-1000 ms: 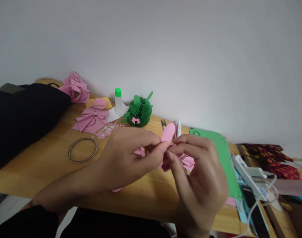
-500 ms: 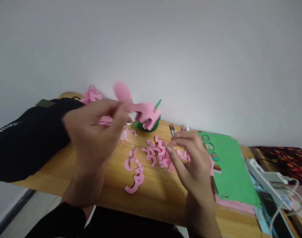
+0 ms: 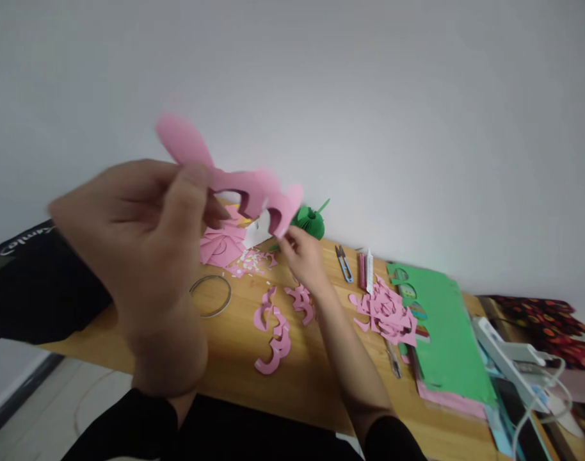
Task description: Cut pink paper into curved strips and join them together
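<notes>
My left hand (image 3: 153, 224) is raised over the table's left side, slightly blurred. Its thumb and fingers pinch a pink paper cut-out (image 3: 254, 189) with a rounded, petal-like end and a scalloped, curved strip. At the strip's lower end, the fingertips of my right hand (image 3: 304, 256) are closed on the paper. Behind that hand sits a green pleated paper ball (image 3: 312, 221) with thin green strips. On the tabletop below lie curved pink paper pieces (image 3: 276, 342), and more pink curved pieces (image 3: 299, 301) are partly covered by my right forearm.
A wire ring (image 3: 228, 298), stacked pink sheets (image 3: 225, 246) and paper scraps lie left. Blue-handled thread snips (image 3: 344, 264), a pink paper heap (image 3: 388, 310) and a cutter knife (image 3: 393, 358) are right. Beyond are green sheets (image 3: 450, 333) and a power strip (image 3: 508, 358). A black bag (image 3: 43, 288) stands far left.
My left hand has moved left and up with the pink cut-out. My right hand has reached forward and left to the cut-out's end. The view has shifted, showing the wire ring and pink heap.
</notes>
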A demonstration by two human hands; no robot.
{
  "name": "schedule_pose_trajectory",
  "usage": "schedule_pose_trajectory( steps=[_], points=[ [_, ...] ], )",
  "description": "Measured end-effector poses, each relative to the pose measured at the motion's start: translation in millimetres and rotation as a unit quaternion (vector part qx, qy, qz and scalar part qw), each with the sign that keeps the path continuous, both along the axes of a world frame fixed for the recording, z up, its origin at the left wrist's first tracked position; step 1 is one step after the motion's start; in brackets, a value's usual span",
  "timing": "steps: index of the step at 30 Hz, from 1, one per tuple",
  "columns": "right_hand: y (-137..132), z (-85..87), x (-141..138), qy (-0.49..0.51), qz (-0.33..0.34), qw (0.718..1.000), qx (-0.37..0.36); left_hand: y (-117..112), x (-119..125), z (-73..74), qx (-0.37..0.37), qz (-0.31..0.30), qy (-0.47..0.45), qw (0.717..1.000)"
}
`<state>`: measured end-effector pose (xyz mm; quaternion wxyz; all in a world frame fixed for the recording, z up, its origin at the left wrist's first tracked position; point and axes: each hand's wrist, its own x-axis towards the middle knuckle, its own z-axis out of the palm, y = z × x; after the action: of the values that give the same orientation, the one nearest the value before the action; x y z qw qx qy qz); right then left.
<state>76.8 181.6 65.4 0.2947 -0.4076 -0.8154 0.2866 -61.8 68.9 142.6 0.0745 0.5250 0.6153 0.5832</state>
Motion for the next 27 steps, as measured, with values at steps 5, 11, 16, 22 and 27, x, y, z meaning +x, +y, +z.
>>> schedule_pose_trajectory(
  steps=[5,11,16,22,27],
  points=[
    [-22.0,47.1,40.5,0.298,0.018,0.933,-0.202,20.8,2.0,13.3,0.025,-0.190,-0.099,0.976],
    [-57.0,71.7,76.5,0.301,0.060,0.932,-0.193,40.5,30.8,8.1,-0.058,-0.319,-0.128,0.937],
    [-63.6,68.6,86.2,0.322,-0.009,0.932,-0.168,44.9,49.0,-3.6,-0.053,-0.338,-0.172,0.924],
    [-62.7,63.8,96.0,0.299,-0.071,0.948,-0.083,44.7,63.3,-8.9,-0.128,-0.406,-0.101,0.899],
    [-65.5,64.8,97.5,0.227,-0.156,0.951,0.137,42.4,73.2,-8.7,-0.124,-0.359,-0.083,0.921]
  ],
)
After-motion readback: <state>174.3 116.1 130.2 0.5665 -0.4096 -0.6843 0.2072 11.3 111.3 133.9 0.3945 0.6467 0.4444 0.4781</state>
